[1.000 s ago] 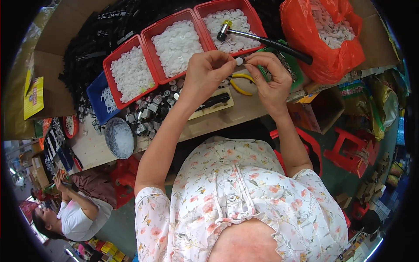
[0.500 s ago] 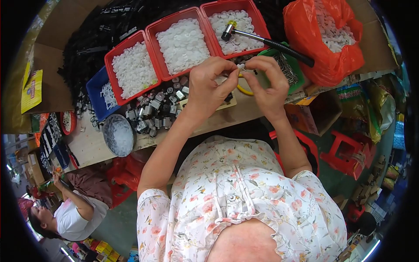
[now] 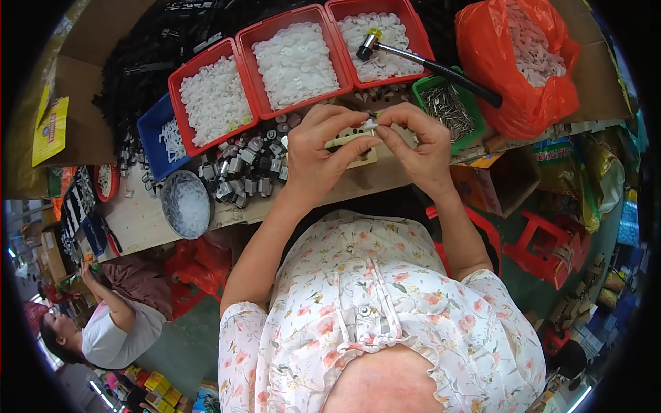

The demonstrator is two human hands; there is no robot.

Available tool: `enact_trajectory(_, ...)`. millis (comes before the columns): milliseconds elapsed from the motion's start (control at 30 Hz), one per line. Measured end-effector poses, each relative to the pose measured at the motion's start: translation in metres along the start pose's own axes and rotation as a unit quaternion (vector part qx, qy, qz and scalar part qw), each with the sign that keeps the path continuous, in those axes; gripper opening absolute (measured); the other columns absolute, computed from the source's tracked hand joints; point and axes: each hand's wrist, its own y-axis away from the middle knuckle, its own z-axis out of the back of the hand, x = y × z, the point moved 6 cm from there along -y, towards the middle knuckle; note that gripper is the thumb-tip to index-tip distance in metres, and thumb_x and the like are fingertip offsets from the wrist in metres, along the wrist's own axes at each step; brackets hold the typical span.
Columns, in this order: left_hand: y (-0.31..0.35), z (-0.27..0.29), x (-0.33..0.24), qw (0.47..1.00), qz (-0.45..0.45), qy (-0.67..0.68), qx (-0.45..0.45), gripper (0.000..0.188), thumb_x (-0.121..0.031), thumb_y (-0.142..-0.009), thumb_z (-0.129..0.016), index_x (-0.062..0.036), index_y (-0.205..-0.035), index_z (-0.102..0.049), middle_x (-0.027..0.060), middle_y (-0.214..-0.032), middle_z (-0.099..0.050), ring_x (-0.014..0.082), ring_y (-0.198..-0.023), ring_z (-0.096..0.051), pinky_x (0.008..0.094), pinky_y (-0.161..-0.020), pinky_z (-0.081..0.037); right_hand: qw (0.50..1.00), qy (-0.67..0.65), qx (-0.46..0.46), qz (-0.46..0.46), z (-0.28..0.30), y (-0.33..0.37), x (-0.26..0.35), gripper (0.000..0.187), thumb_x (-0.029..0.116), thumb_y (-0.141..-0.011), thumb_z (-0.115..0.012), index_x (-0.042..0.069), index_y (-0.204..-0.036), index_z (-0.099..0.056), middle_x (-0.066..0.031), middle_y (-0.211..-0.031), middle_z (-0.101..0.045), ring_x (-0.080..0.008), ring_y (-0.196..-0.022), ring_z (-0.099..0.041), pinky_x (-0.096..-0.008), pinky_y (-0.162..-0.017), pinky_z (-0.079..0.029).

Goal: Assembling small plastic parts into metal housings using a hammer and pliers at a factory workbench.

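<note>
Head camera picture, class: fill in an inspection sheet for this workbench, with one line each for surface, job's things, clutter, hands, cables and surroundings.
Surface: pale wooden workbench, crowded with parts.
Job's things: small white plastic piece pinched between both hands; three red plastic trays of white parts; green plastic tray of metal pins.
Clutter: black-handled hammer lying across the trays; heap of small grey metal blocks; blue plastic tray; round metal bowl of white bits; orange plastic bag of white parts.
Hands: left hand and right hand meet fingertip to fingertip over the bench.
Cables: nothing seen.
Surroundings: red plastic stools; another person at lower left.
</note>
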Motion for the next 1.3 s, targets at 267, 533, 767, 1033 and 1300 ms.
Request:
enact_trajectory(267,0.017,0.009,0.005,0.999,0.020,-0.045,0.011,0.035,-0.006,-0.070,-0.084,-0.0005,-0.103,-0.072,0.0092,-0.092,-0.068,0.0191,-0.085,-0.063,0.0299,-0.076,-0.050,0.998,0.027,0.043,0.042,-0.014,0.007,0.003,0.011,-0.003,-0.082,-0.071,-0.003,-0.092,-0.066,-0.0112,-0.091,-0.067,-0.0206,-0.085,-0.065,-0.0288,-0.077,-0.051)
enact_trajectory(533,0.061,0.032,0.001,0.969,-0.077,-0.234,-0.027,0.037,-0.013,-0.067,-0.084,-0.0028,-0.100,-0.071,0.0092,-0.091,-0.065,0.0274,-0.089,-0.060,0.0374,-0.076,-0.049,0.964,0.191,0.131,0.135,-0.046,0.018,-0.005,0.017,0.000,-0.076,-0.072,0.003,-0.092,-0.067,-0.0099,-0.100,-0.063,-0.0277,-0.088,-0.063,-0.0367,-0.077,-0.048)
enact_trajectory(767,0.082,0.019,0.010,0.939,-0.133,-0.318,0.001,0.035,-0.014,-0.070,-0.079,-0.0043,-0.102,-0.069,0.0097,-0.104,-0.063,0.0295,-0.101,-0.058,0.0425,-0.083,-0.048,0.947,0.239,0.157,0.148,-0.064,0.015,-0.009,0.018,0.004,-0.075,-0.071,0.005,-0.092,-0.067,-0.0075,-0.103,-0.062,-0.0263,-0.094,-0.061,-0.0384,-0.082,-0.043)
enact_trajectory(1033,0.086,0.011,0.022,0.923,-0.139,-0.357,0.039,0.032,-0.015,-0.078,-0.070,-0.0055,-0.108,-0.068,0.0105,-0.108,-0.060,0.0280,-0.105,-0.056,0.0427,-0.088,-0.044,0.929,0.242,0.237,0.152,-0.069,0.003,-0.004,0.017,0.005,-0.076,-0.071,0.005,-0.092,-0.065,-0.0081,-0.109,-0.061,-0.0278,-0.100,-0.059,-0.0398,-0.081,-0.043)
enact_trajectory(1300,0.088,0.005,0.017,0.895,-0.165,-0.412,0.042,0.032,-0.015,-0.079,-0.066,-0.0033,-0.109,-0.068,0.0096,-0.107,-0.060,0.0261,-0.105,-0.056,0.0422,-0.086,-0.043,0.925,0.245,0.256,0.136,-0.066,0.002,-0.006,0.017,0.006,-0.077,-0.070,0.005,-0.094,-0.066,-0.0095,-0.106,-0.060,-0.0291,-0.100,-0.058,-0.0401,-0.083,-0.044)
